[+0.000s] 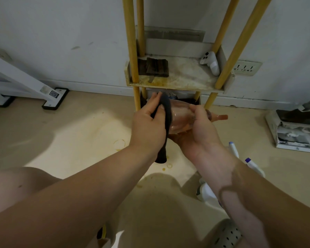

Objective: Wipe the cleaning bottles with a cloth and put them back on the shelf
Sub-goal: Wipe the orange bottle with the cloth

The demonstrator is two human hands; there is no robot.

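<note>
I see the shelf (186,76) w/ yellow posts against the wall, its stained tier just above both hands. L hand (149,126): fingers curled, pressing the dark cloth (166,106) onto the bottle's base end. R hand (202,129): fingers wrapped round the neck end of the clear orange bottle (182,115), held sideways in the air in front of the lower tier, cap pointing right. White spray bottles (254,167) lie on the floor by my R forearm. White controller (211,62) sits on the tier's right side.

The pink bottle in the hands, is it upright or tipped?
Tipped on its side: the pink bottle lies roughly level, cap pointing right, gripped by the right hand; the left hand holds the dark cloth.
</note>
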